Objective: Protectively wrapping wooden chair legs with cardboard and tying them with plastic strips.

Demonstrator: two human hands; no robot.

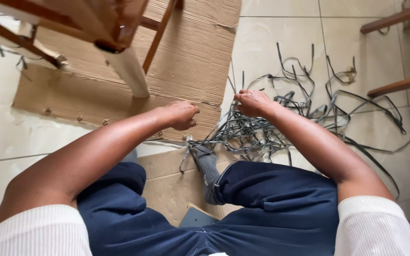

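I sit on the floor in dark blue trousers and a grey sock (208, 167). A tangle of thin grey straps (281, 123) lies spread over the tiles in front of me. My right hand (252, 102) is closed on strands at the near left side of the tangle. My left hand (182, 114) hovers over the brown cardboard sheet (186, 61), fingers curled shut; whether it pinches a strand I cannot tell. A few strands run from the pile down to my foot.
A wooden chair frame (96, 23) with a pale cylindrical leg (130, 71) stands on the cardboard at upper left. Wooden rails (397, 85) of other furniture jut in at the right. Another cardboard piece (169, 189) lies under my legs on pale floor tiles.
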